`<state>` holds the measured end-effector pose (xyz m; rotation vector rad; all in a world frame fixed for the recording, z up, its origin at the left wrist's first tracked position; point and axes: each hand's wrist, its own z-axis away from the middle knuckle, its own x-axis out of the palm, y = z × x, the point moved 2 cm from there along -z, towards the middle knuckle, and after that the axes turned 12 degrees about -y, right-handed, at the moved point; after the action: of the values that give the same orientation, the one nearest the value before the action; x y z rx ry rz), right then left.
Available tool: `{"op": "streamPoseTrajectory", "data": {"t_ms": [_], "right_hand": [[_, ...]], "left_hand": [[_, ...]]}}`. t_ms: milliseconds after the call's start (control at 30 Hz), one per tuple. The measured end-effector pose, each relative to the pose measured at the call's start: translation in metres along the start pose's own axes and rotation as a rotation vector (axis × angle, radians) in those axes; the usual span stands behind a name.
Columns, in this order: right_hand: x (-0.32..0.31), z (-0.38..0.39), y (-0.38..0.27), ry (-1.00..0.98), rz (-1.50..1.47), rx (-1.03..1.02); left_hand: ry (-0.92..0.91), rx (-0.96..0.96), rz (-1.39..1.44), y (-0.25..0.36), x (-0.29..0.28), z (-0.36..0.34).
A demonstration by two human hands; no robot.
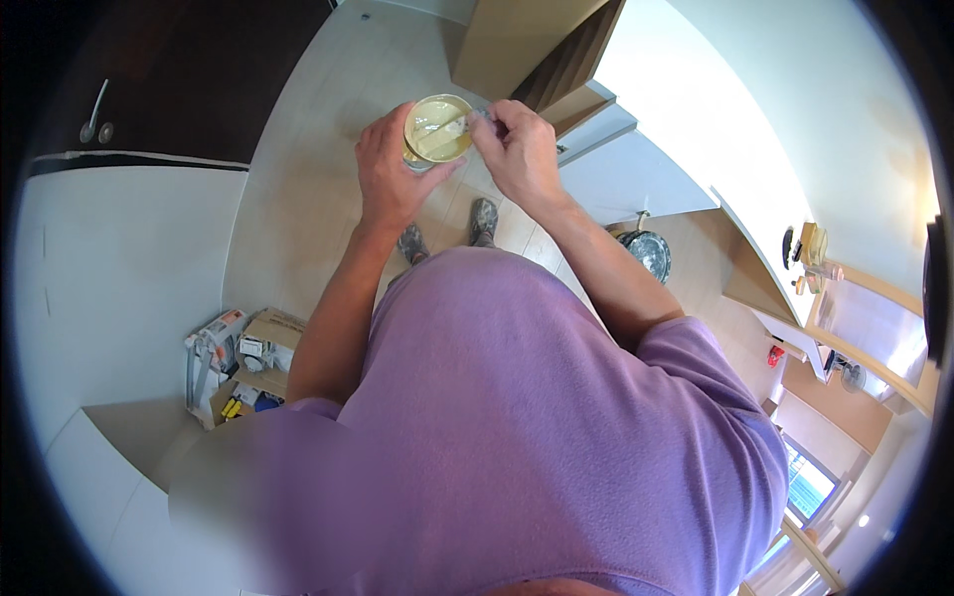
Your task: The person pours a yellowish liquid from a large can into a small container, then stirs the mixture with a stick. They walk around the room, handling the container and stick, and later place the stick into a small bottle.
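Observation:
My left hand (388,164) is wrapped around a round open can (437,99), holding it up in front of me with its mouth tilted toward my view. Pale yellow, glossy stuff lines the inside of the can. At the can's right rim, the fingers of my right hand (519,149) pinch a small flat tool (457,128). Its pale end reaches into the can, while my fingers hide most of its grip, so its exact kind is unclear. Both hands are above the floor, beyond my shoes (483,219).
To my right stands a long white-topped cabinet (686,79) with a drawer pulled out. A stained bucket (648,256) sits on the floor below it. Cardboard boxes (278,328) with tools lie at the left, near a white wall panel (129,268). A dark door (179,79) is at far left.

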<state>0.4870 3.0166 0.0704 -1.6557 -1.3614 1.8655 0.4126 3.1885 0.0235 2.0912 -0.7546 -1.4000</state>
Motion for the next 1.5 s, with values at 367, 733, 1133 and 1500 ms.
{"op": "streamPoseTrajectory", "data": {"t_ms": [367,733,1133,1500], "right_hand": [[0.001,-0.020,-0.002,0.000,-0.009,-0.005],[-0.006,-0.028,-0.002,0.039,0.092,-0.089],[-0.012,-0.017,-0.001,-0.009,0.162,-0.106],[-0.013,-0.015,0.000,0.006,0.195,-0.102]], "left_hand": [[-0.014,0.022,-0.010,-0.003,0.007,-0.012],[0.002,0.044,-0.038,-0.007,0.007,-0.018],[0.000,0.000,0.005,-0.008,0.007,-0.017],[0.041,0.022,-0.023,-0.006,0.009,-0.014]]}}
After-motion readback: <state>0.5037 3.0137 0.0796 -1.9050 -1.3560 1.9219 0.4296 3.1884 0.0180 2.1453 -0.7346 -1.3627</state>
